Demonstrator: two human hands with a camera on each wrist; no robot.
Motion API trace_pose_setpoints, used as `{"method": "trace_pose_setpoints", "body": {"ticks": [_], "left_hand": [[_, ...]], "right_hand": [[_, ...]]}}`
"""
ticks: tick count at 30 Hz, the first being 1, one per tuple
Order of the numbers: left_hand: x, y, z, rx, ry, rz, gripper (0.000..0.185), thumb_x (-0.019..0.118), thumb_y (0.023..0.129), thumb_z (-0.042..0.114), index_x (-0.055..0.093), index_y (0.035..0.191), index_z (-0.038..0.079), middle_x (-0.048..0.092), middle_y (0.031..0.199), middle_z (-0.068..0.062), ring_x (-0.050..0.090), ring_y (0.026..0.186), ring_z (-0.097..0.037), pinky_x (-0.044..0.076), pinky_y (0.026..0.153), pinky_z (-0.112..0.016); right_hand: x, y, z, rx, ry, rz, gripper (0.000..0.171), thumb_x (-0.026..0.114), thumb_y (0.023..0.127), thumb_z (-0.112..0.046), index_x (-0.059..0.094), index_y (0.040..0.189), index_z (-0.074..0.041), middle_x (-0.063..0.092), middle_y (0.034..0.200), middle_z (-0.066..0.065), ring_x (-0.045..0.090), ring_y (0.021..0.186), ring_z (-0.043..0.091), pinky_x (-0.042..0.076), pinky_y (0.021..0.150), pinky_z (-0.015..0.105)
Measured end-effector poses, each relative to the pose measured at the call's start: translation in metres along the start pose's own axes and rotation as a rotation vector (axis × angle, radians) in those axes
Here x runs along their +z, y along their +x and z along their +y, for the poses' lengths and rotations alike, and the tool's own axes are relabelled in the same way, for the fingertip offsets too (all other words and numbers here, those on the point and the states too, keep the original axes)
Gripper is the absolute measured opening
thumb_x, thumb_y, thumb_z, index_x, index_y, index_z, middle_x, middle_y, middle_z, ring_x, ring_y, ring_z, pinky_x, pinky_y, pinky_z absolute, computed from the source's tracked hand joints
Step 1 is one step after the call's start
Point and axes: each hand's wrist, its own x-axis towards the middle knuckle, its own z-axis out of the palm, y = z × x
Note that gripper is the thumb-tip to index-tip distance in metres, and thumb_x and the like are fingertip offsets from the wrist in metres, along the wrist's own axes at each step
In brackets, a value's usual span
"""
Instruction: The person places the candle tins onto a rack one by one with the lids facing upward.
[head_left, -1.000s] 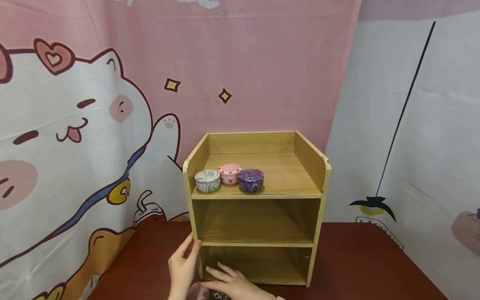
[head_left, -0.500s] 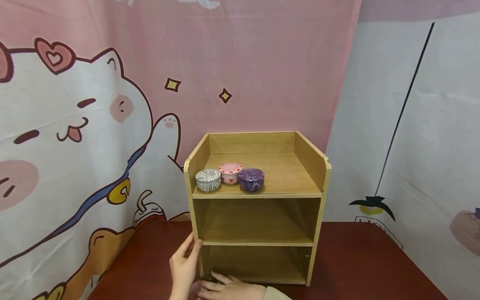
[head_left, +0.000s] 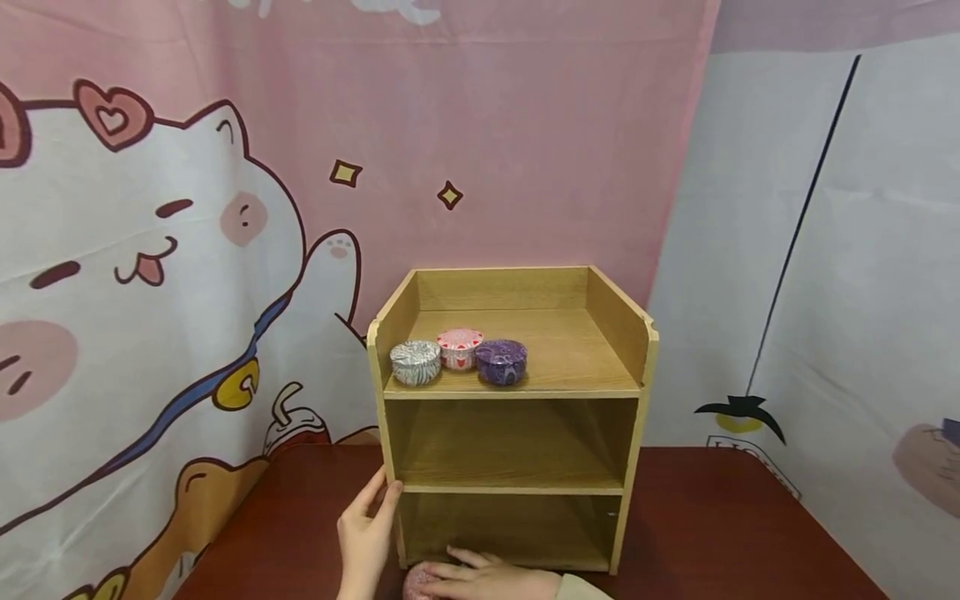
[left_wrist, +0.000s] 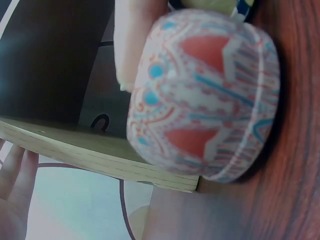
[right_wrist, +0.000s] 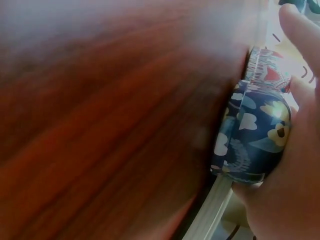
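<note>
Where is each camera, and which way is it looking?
Head: high up, faces the wooden shelf and table; both hands show, left hand, right hand.
Left wrist: low by the table, faces the pink patterned tin; a finger shows.
Right wrist: low over the table, faces the blue flowered tin in the fingers.
Shared: the pink patterned tin appears in all three.

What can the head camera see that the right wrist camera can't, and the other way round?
Only the head view shows the whole three-tier wooden shelf unit, the three small round patterned tins on its top tier, and the left hand resting against its side. Only the right wrist view shows the dark blue round tin with pale flowers that the right hand grips. Both show the reddish-brown wooden table and the pink-and-red patterned round tin.
</note>
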Motion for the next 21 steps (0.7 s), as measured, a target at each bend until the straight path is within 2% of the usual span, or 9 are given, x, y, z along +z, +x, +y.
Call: {"method": "trace_pose_setpoints", "body": {"ticks": [5, 9, 14, 18, 21], "left_hand": [[-0.002, 0.003, -0.004, -0.049, -0.004, -0.008, 0.038, 0.074, 0.088, 0.025, 0.069, 0.123, 0.011, 0.072, 0.104, -0.010, 0.065, 0.085, -0.003, 0.050, 0.066, -0.015], [-0.002, 0.003, -0.005, -0.056, -0.016, -0.012, 0.038, 0.074, 0.088, 0.021, 0.068, 0.123, 0.009, 0.071, 0.106, -0.011, 0.064, 0.087, -0.001, 0.049, 0.068, -0.013], [-0.001, 0.002, -0.009, -0.060, 0.013, -0.015, 0.038, 0.074, 0.088, 0.017, 0.068, 0.124, 0.007, 0.071, 0.106, -0.011, 0.063, 0.086, 0.000, 0.049, 0.067, -0.012], [0.000, 0.002, -0.008, -0.059, 0.012, -0.021, 0.038, 0.074, 0.088, 0.017, 0.067, 0.124, 0.006, 0.071, 0.107, -0.011, 0.063, 0.087, 0.000, 0.048, 0.069, -0.011], [0.000, 0.000, -0.005, -0.057, -0.006, -0.020, 0.038, 0.074, 0.088, 0.018, 0.068, 0.124, 0.007, 0.070, 0.108, -0.011, 0.063, 0.089, 0.000, 0.048, 0.070, -0.011]], "right_hand": [[-0.003, 0.001, 0.002, -0.026, 0.038, 0.038, 0.057, 0.045, 0.104, -0.031, 0.026, 0.155, -0.018, 0.020, 0.160, 0.002, 0.022, 0.142, 0.035, 0.033, 0.106, 0.049], [-0.004, 0.003, 0.004, -0.036, 0.113, 0.102, 0.055, 0.055, 0.100, -0.025, 0.038, 0.150, -0.013, 0.031, 0.155, 0.008, 0.028, 0.139, 0.036, 0.033, 0.106, 0.048], [0.000, -0.003, 0.009, -0.019, 0.157, 0.201, 0.058, 0.065, 0.095, -0.022, 0.043, 0.146, -0.005, 0.040, 0.149, 0.018, 0.036, 0.137, 0.030, 0.037, 0.105, 0.039], [0.003, -0.010, 0.015, 0.019, 0.150, 0.255, 0.063, 0.069, 0.091, -0.025, 0.044, 0.144, -0.002, 0.049, 0.142, 0.012, 0.044, 0.130, 0.019, 0.041, 0.100, 0.032], [0.003, -0.014, 0.017, 0.040, 0.147, 0.266, 0.063, 0.072, 0.089, -0.027, 0.047, 0.142, -0.003, 0.054, 0.137, 0.006, 0.048, 0.125, 0.014, 0.042, 0.097, 0.028]]}}
